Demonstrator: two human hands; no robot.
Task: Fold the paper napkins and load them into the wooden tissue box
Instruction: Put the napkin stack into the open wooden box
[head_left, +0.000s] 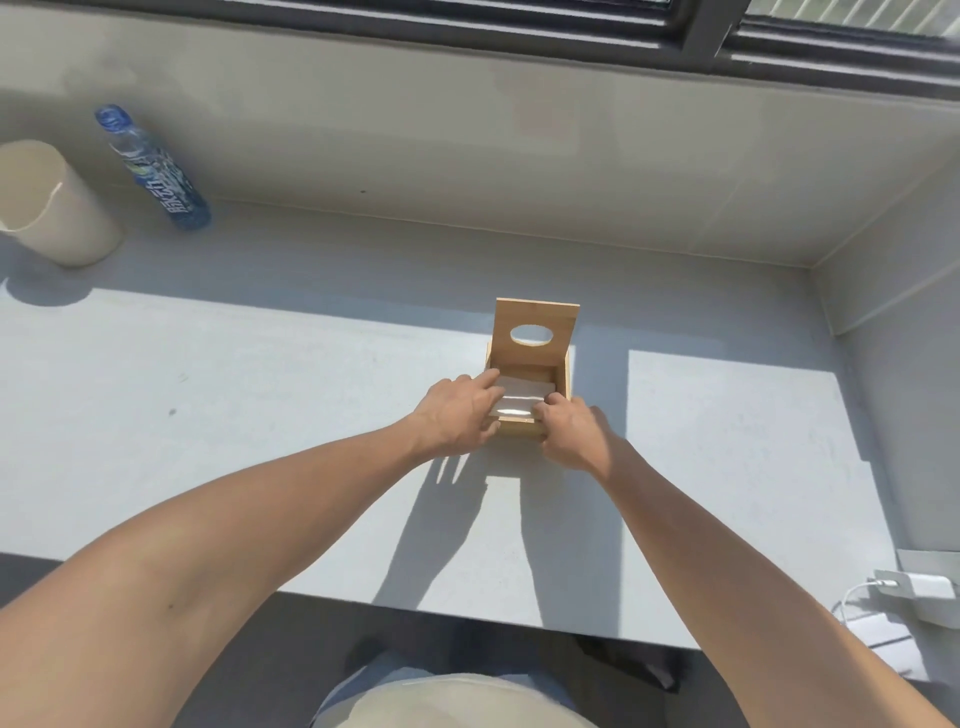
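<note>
On the grey ledge (260, 441) under the window, I saw the wooden tissue box (561, 382) standing with its lid (537, 318) tipped up. My left hand (457, 413) and right hand (569, 434) both pinched the folded white napkins (519, 397), which sat partly inside the box; how deep, I couldn't quite tell. A blue bottle (156, 171) and cream cup (52, 208) stood far left.
</note>
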